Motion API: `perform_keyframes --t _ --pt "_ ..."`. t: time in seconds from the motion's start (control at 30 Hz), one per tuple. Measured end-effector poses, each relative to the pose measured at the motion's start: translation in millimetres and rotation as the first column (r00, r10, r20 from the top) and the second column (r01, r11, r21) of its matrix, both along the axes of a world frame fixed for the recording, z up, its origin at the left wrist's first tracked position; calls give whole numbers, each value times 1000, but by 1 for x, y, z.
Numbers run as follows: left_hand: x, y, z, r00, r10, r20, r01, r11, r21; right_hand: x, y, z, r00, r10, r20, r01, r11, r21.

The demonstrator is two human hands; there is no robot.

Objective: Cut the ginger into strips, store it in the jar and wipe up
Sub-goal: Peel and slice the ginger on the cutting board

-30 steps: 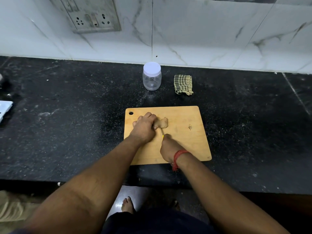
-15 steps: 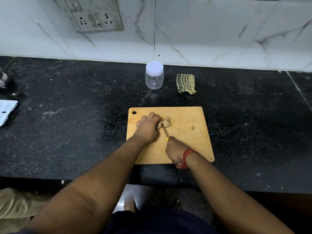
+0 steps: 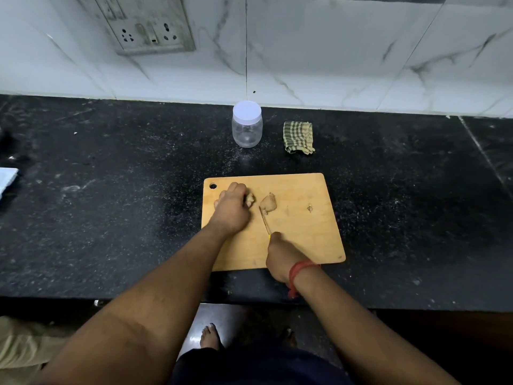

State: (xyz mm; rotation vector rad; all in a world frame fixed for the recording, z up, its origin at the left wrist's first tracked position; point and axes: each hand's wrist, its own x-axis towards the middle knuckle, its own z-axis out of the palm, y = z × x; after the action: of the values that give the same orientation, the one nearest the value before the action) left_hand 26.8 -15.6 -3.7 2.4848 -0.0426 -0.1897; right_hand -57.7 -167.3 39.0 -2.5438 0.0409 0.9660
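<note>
Our left hand (image 3: 232, 206) is curling its fingers over a piece of ginger (image 3: 250, 200) near the left end of the wooden cutting board (image 3: 305, 240), pinning it down so that only a knob of it is showing past our knuckles. Our right hand (image 3: 280, 255) is gripping the handle of a small knife (image 3: 265, 221), with a red thread band (image 3: 298, 273) circling that wrist; the thin blade is pointing away from us and its tip is sitting just beside a second, cut-off ginger chunk (image 3: 268, 203), which is lying apart from the held piece. Farther right on the board we are seeing a tiny ginger scrap (image 3: 309, 208). Beyond the board, on the black speckled counter (image 3: 111, 218), a clear jar (image 3: 247, 126) with its white lid on is standing upright, and a folded checked cloth (image 3: 298, 137) is lying just to its right, near the marble wall.
</note>
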Motion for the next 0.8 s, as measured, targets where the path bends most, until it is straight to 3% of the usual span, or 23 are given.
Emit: perform_keyframes --t 0.1,0.23,0.33,0.43,0.57,0.67,0.8 --pt "3 7 1 999 -34 -12 35 999 16 2 -8 1 999 -24 -28 26 998 64" --pt "1 9 -2 1000 8 -25 -10 998 -62 0 -20 7 984 -168 -53 176 938 297" --pt "1 7 -3 997 82 -13 -83 990 -112 -8 -25 9 919 -349 -182 393 786 478" --pt "-3 -1 0 993 80 87 -72 993 -89 -3 -29 10 852 -490 -186 503 665 552" --pt "-5 -26 12 955 -215 206 217 976 14 13 -37 7 727 -633 -266 635 472 612" --pt "-3 -38 14 918 -366 150 340 924 174 21 -42 3 700 -660 -274 661 453 598" --pt "-6 -36 8 914 -369 168 300 894 334 25 -42 -6 731 -636 -247 650 539 537"
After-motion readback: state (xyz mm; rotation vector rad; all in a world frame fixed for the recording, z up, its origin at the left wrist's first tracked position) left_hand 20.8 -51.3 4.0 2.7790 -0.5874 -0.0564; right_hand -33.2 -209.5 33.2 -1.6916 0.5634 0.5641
